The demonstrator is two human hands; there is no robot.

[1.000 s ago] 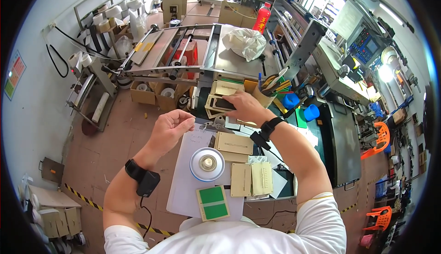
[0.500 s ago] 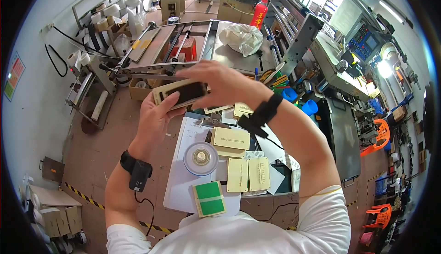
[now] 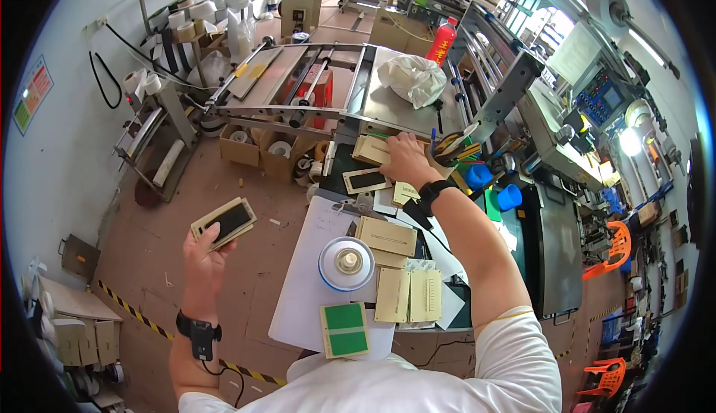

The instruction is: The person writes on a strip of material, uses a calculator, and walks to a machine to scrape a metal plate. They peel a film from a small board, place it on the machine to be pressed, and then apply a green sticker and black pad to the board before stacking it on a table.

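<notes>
Out to the left, over the floor, my left hand (image 3: 203, 264) grips a couple of cream rectangular plates (image 3: 236, 219), the upper one bearing a black rectangle. Its thumb lies on top. My right hand (image 3: 407, 161) reaches to the table's far part, its fingers curled over the right end of a stack of cream plates (image 3: 370, 149). Fingertips there are partly hidden. Just nearer lies another cream plate with a black rectangle (image 3: 366, 181). Closer to me are slotted cream plates (image 3: 386, 235), a pair of upright cream plates (image 3: 392, 294) and a green-faced plate (image 3: 345, 330).
A round white-lidded container with a nozzle (image 3: 348, 261) stands on the white sheet (image 3: 298, 293). Blue cups (image 3: 510, 197) and pens are at the right. Beyond stand a roller frame (image 3: 298, 114), a white bag (image 3: 412, 82) and a red bottle (image 3: 442, 41). Cartons (image 3: 239, 149) sit below.
My hands have parted. The left has carried the black-marked plates down and left, away from the table. The right has moved to the far plate stack. The view has shifted slightly.
</notes>
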